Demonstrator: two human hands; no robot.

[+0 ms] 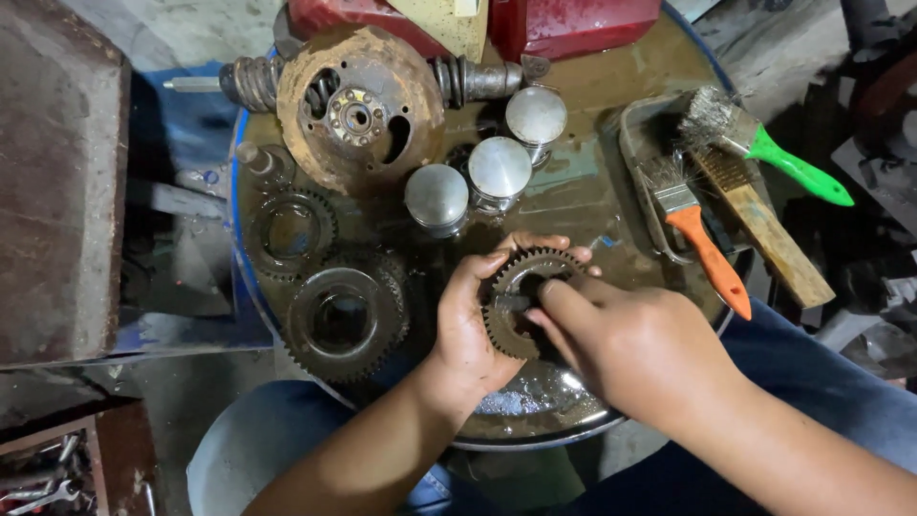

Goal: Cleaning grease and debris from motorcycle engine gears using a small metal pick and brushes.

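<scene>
My left hand [468, 330] cradles a dark, greasy toothed gear [511, 320] above the oily top of a round drum [592, 191]. Its fingers wrap the gear's left and upper rim. My right hand [621, 344] comes in from the right with fingers pressed against the gear's centre hole; whether it holds something small there is hidden. Both forearms enter from the bottom of the head view.
Two larger gears [344, 320] [291, 229] lie left on the drum. A rusty round plate on a shaft [358, 110] sits at the back, three pistons [497, 172] beside it. A tray [635, 143] at right holds brushes with orange [707, 253], green [798, 172] and wooden [764, 225] handles.
</scene>
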